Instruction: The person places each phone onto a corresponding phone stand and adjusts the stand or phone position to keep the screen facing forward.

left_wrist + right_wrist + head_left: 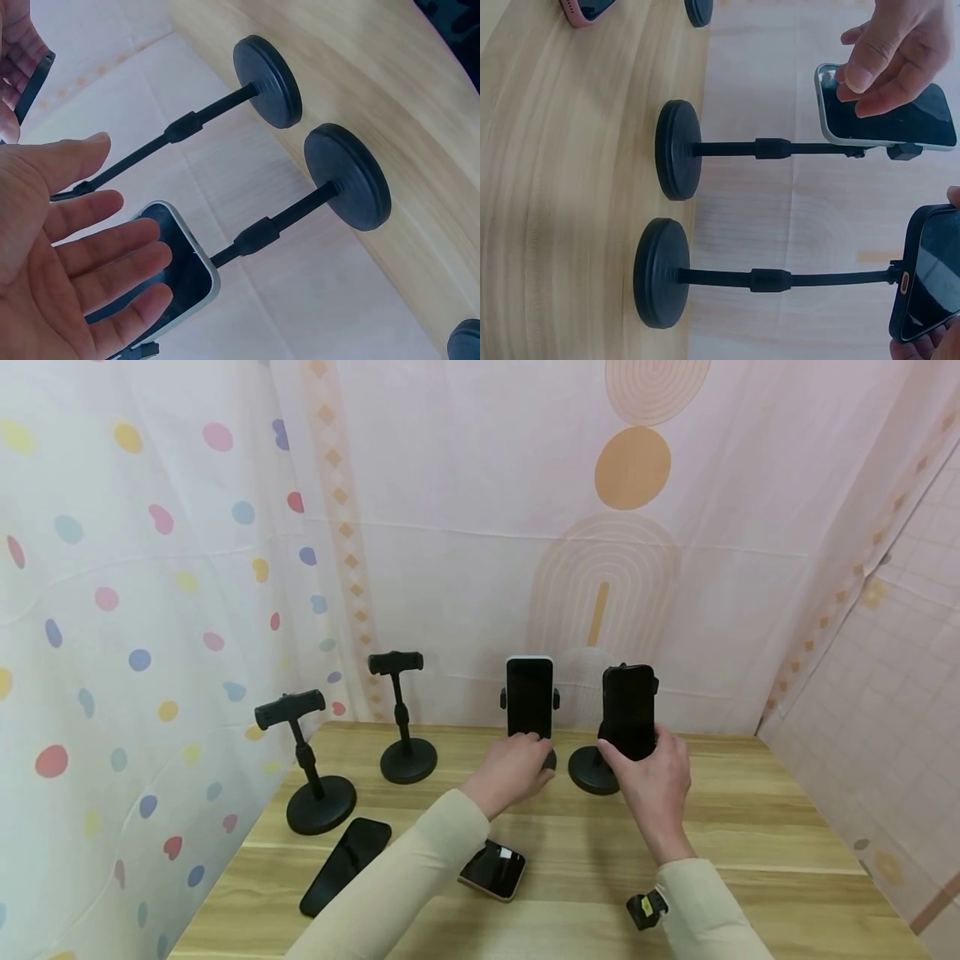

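Observation:
My right hand (656,781) holds a black-cased phone (628,710) by its lower side edges, thumb on one side and fingers on the other. That phone is at the head of the rightmost black phone stand (594,771); its clamp is mostly hidden behind it. Just left of it, a phone with a pale silver rim (529,697) sits upright in another stand's clamp. In front of this phone's lower part is my left hand (512,770), its fingers (124,277) loosely extended and holding nothing. Whether they touch the screen I cannot tell.
Two phone stands with no phone, one nearer (321,803) and one farther (408,760), stand on the left of the wooden table (570,893). A black phone (347,864) and a pinkish-rimmed phone (495,870) lie flat in front. Patterned curtains (450,568) surround the table.

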